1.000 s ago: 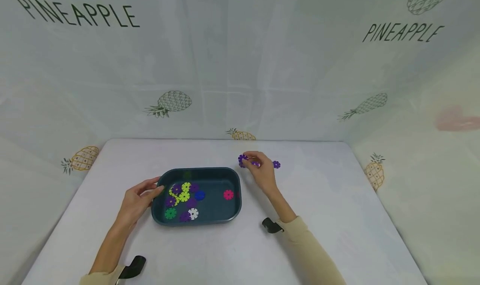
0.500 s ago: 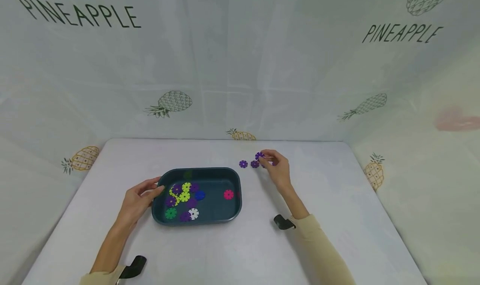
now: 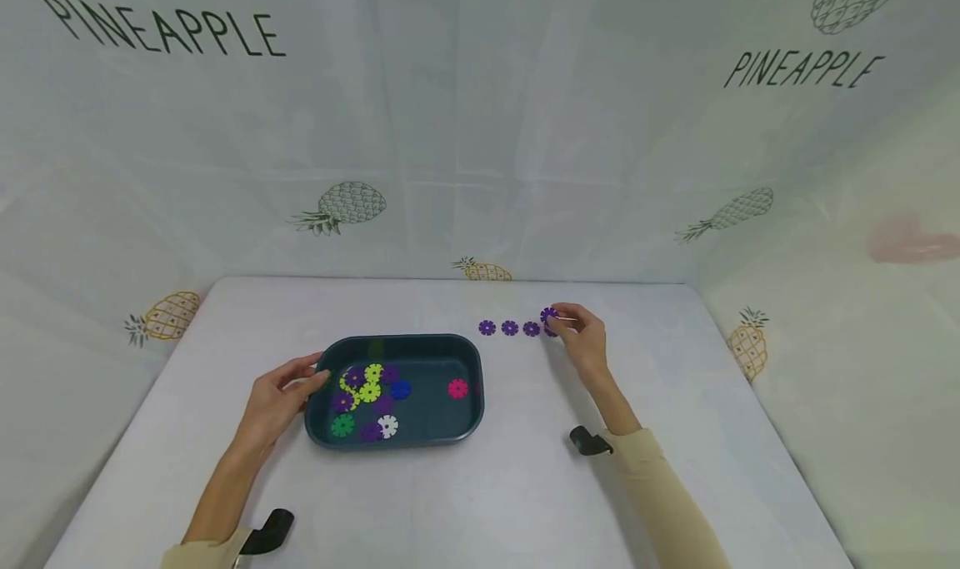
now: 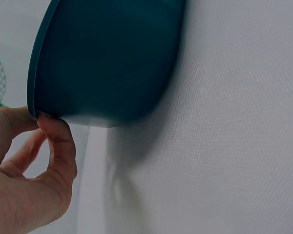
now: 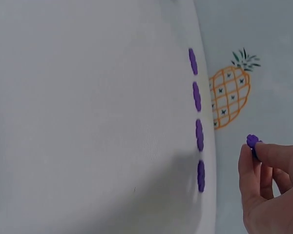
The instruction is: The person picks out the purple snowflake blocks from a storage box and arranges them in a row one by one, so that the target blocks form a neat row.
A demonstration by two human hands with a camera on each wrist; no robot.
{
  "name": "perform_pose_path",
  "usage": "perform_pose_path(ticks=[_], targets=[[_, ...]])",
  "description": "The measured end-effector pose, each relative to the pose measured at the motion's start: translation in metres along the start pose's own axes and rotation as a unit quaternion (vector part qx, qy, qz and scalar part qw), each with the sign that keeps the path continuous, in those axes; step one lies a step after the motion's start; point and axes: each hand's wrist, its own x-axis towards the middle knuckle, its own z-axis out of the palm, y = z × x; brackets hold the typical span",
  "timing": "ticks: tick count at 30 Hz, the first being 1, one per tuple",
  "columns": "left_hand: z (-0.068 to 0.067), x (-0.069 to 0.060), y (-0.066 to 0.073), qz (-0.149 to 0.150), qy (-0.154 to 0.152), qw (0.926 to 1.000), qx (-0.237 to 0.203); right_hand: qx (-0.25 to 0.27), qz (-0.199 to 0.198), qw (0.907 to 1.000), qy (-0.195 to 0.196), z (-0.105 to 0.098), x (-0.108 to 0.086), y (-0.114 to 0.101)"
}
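The right hand [image 3: 588, 340] pinches a flower-shaped purple disc, seemingly plastic [image 3: 549, 312], raised off the table beyond the right end of the dark teal, rounded-rectangular tray [image 3: 431, 423]. A light grip on its edge would probably work best — a trailing fingertip could nudge the row of matching purple discs [image 3: 510, 328] lying to the tray's far right. The left hand [image 3: 276, 394] has thumb and fingers clamped on the tray's left rim; a gentle, steady hold should be enough.

Counts: four purple discs in that row, and at least one in the right hand — whether more are stacked there, I cannot tell. In the tray: one red-pink disc [image 3: 458, 388], one blue disc [image 3: 401, 390], one green disc [image 3: 342, 425], one white disc [image 3: 387, 426], about five purple discs [image 3: 384, 405] and at least three overlapping yellow discs [image 3: 370, 392].
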Motion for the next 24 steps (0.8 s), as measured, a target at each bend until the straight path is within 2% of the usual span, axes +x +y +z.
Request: perform_pose_path(ticks=[11, 18, 24], targets=[[0.000, -0.001, 0.001, -0.002, 0.001, 1.0000, -0.007, -0.061, 0.048, 0.9967, 0.024, -0.026, 0.007, 0.017], [-0.001, 0.001, -0.001, 0.003, 0.001, 1.0000, -0.006, -0.092, 0.055, 0.9935, 0.038, -0.034, 0.013, 0.025], [0.000, 0.002, 0.000, -0.008, 0.004, 1.0000, -0.004, -0.134, 0.044, 0.9898, 0.021, -0.036, 0.018, 0.028]])
